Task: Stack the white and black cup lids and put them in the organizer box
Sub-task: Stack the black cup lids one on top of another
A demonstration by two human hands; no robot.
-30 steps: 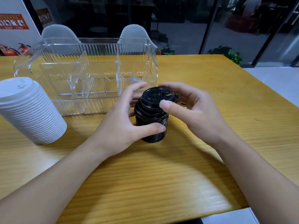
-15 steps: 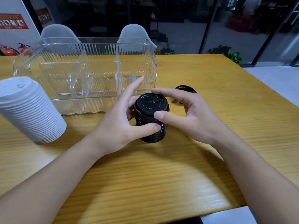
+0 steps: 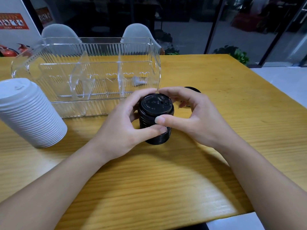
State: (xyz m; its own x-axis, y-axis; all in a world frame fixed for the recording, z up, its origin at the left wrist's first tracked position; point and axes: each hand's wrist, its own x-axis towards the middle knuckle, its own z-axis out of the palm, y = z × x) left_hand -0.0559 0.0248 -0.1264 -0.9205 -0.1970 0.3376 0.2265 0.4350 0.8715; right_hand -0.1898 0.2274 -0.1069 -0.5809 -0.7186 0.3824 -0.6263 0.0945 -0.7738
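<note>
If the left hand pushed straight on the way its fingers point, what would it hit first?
The left hand already grips the black lid stack; past that, probably the right hand, though depth is unclear.

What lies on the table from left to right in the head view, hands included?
White lid stack → clear organizer box → left hand → black lid stack, held by both hands → right hand. A loose black lid peeks out behind the right hand.
</note>
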